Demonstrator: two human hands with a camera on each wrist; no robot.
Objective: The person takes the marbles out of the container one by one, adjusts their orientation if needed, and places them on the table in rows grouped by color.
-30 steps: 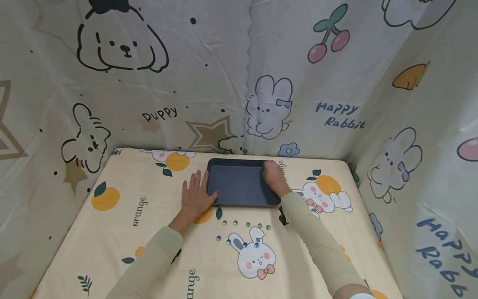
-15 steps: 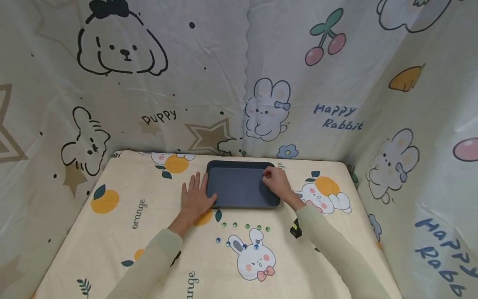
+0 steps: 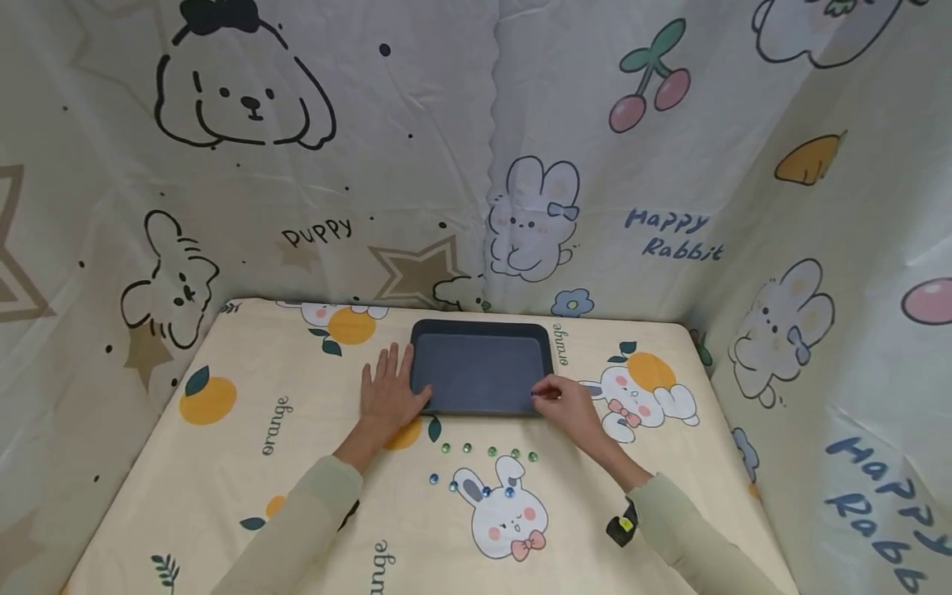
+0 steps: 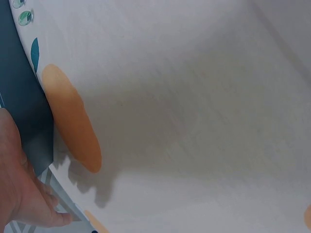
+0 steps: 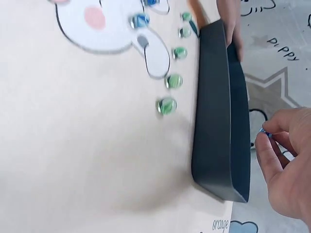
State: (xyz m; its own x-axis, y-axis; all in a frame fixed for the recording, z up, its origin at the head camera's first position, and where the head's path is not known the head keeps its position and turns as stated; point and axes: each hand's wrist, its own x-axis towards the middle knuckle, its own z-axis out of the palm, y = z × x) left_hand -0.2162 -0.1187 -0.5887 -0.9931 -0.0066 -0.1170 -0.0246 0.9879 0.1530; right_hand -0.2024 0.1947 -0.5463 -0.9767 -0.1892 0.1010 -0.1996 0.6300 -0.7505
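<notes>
A dark grey rectangular tray (image 3: 476, 372) lies on the cloth near its far edge. At its left side, my left hand (image 3: 388, 392) rests with fingers spread, the thumb over the near left corner. My right hand (image 3: 568, 405) is over the tray's near right corner and pinches a small blue marble (image 5: 265, 131) between thumb and fingertips. In front of the tray is a row of several green glass marbles (image 3: 492, 451). Closer to me runs a row of several blue marbles (image 3: 487, 492), partly on the printed rabbit's ears.
A cream cloth (image 3: 312, 504) printed with oranges and rabbits covers the table. Patterned curtains (image 3: 416, 182) close in the back and both sides. A small black device with a yellow mark (image 3: 621, 527) sits at my right wrist.
My right hand has left the tray's far right corner and come toward me, to above the near right corner. The left hand and the marble rows stay in place.
</notes>
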